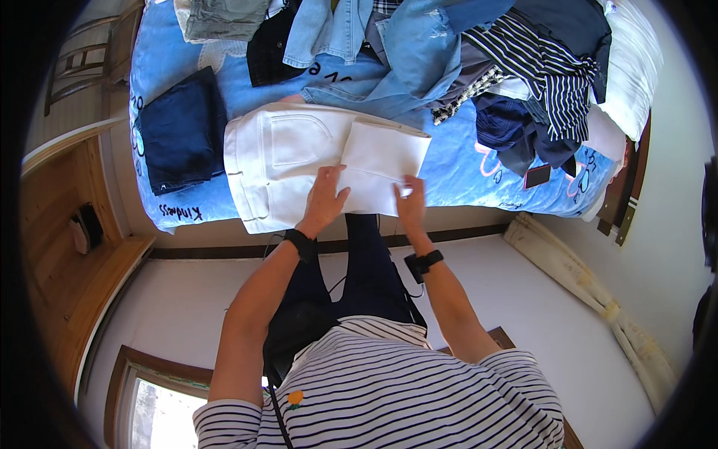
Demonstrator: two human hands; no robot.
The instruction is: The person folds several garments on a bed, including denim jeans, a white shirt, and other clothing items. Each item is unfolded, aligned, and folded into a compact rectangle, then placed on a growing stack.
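White trousers (303,185) lie folded at the near edge of the bed, waistband to the left, a back pocket facing up and one leg end doubled over on top. My left hand (327,196) rests on them with fingers spread, its fingertips by the edge of the doubled-over part. At the right end of the trousers is my right hand (410,199), thumb and fingers curled at the cloth's edge; whether cloth is pinched between them cannot be told. Folded dark navy trousers (182,134) lie to the left of the white pair.
Light blue jeans (415,62) lie just beyond the white trousers. A pile with a striped garment (561,84) fills the right side of the bed, near a white pillow (634,62). A phone (537,177) lies on the blue blanket (460,179). Folded grey-green trousers (227,19) lie at the far left.
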